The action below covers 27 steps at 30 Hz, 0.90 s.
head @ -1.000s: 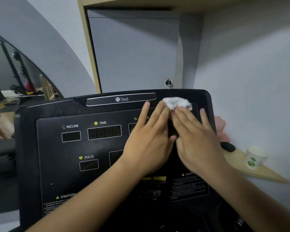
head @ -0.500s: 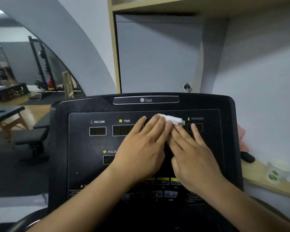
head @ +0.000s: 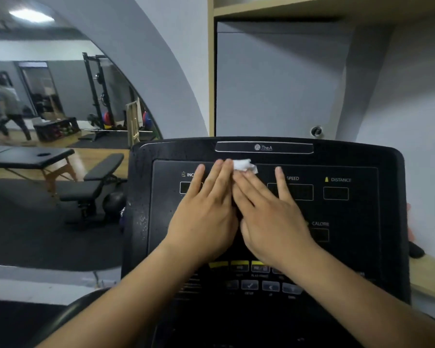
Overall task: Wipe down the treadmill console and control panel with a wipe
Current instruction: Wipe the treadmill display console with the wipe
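1. Head view: I see both hands lying flat on the black treadmill console (head: pixel 389 177), side by side and touching along their inner edges.
2. The left hand (head: pixel 206 217) has its fingers straight and slightly spread. Its fingertips reach toward the console's top edge and cover part of the INCLINE label.
3. The right hand (head: pixel 269 222) is also flat with straight fingers. Its first fingers press down on the wipe, and its outermost finger points apart toward the SPEED label (head: pixel 293 178).
4. The wipe (head: pixel 245 165) is a small crumpled white wad. It shows past the fingertips near the middle of the top edge, just below the brand plate (head: pixel 264 147). Most of it is hidden under the fingers.
5. The DISTANCE display (head: pixel 335 193) sits bare toward the console's top right corner.
6. The control panel buttons (head: pixel 249 285) run along the lower part of the console, between my two wrists.
7. Off the console's left edge I see a weight bench (head: pixel 96 182), a massage table (head: pixel 30 156) and a squat rack (head: pixel 96 91). A blurred person (head: pixel 8 106) is farther back.
8. A wooden shelf (head: pixel 427 277) juts past the right edge.
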Motion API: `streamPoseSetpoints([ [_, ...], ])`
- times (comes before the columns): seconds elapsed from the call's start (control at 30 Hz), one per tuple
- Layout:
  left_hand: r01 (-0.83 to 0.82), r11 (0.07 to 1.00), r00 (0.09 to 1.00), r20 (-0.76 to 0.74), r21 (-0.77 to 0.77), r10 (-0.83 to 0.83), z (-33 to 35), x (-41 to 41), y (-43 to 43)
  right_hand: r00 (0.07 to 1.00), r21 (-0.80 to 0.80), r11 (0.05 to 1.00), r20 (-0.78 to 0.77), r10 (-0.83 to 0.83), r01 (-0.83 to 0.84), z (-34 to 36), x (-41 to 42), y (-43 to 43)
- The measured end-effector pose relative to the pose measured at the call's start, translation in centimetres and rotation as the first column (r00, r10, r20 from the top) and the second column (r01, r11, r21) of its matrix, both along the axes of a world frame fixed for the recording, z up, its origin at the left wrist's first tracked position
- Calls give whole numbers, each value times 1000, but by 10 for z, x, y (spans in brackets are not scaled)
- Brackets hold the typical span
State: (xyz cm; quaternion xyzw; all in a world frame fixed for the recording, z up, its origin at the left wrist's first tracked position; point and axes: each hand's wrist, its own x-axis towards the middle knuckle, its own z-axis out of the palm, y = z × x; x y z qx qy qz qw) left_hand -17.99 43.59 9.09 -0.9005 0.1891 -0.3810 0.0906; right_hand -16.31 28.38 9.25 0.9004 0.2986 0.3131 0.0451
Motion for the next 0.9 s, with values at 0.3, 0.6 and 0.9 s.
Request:
streamPoseSetpoints([
  [0.3, -2, 995, 999, -35, -97, -2, -14, -17, 29, 999, -56, 998, -53, 9, -12, -4, -12, 29],
  [0.6, -117, 985, 992, -60, -127, 111, 24, 8, 57, 997, -68, 997, -73, -26, 21, 46, 6, 67],
  [0.9, -165, 946, 979, -162, -278, 123, 20, -7, 88, 995, -139, 986, -48, 86, -91, 37, 1, 104],
])
